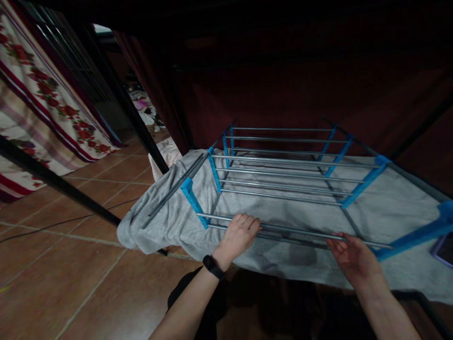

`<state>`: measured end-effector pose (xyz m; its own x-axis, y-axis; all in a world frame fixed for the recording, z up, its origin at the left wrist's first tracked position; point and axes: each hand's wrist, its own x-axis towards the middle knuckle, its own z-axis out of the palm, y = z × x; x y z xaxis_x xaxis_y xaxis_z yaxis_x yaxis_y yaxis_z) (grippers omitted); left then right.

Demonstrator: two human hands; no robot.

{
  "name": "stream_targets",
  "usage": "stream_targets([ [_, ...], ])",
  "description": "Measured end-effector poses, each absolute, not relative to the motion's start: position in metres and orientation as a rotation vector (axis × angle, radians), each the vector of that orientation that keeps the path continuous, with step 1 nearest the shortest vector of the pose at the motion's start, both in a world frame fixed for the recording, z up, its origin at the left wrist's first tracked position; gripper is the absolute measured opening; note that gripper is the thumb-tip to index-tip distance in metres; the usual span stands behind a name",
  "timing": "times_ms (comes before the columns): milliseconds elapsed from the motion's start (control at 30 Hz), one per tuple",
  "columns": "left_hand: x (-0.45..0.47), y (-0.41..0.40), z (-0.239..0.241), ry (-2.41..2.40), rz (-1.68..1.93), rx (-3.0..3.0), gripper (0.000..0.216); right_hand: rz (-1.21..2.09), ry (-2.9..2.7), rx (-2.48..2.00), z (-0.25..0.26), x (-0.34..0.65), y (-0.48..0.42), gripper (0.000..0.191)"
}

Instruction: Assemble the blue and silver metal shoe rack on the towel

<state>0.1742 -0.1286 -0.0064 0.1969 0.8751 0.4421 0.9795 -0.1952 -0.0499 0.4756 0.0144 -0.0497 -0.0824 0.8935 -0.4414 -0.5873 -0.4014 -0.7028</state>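
A rack of grey metal rods [283,195] with blue plastic brackets [363,189] lies in front of me on a grey blanket [276,269]. My left hand [239,232], with a black band on the wrist, is closed around the nearest metal rod [297,230]. Farther right, my right hand [356,259] pinches the same rod between thumb and fingers. The rod's left end meets a blue corner bracket [194,204]. Its right end lies by another blue bracket [412,238]; whether it is seated there I cannot tell. A second rod runs just below, partly behind my left hand.
Loose grey tubes [173,191] lie on the blanket at the left. Black frame posts [71,189] cross the left side. A phone [444,250] rests at the right edge. A floral curtain [46,89] hangs over the tiled floor [99,245], where a dark cable [78,217] runs.
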Motion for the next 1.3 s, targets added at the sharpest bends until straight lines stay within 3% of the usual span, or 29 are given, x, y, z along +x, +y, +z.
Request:
stream_targets([
  [300, 0.171, -0.138, 0.004, -1.735, -0.605, -2.146, 0.028, 1.980, -0.588, -0.973, -0.040, 0.438, -0.008, 0.015],
  [467, 0.135, -0.172, 0.003, -1.932, -0.857, -1.562, 0.020, 1.947, -0.576, -0.930, -0.044, 0.436, -0.005, 0.015],
  [733, 0.106, -0.196, -0.009, -1.919, -0.413, -1.651, 0.044, 1.905, -0.565, -0.924, -0.047, 0.434, -0.005, 0.012],
  [1300, 0.119, -0.177, 0.001, -1.888, -0.463, -1.703, 0.048, 1.853, -0.510, -0.906, -0.039, 0.427, -0.004, 0.009],
])
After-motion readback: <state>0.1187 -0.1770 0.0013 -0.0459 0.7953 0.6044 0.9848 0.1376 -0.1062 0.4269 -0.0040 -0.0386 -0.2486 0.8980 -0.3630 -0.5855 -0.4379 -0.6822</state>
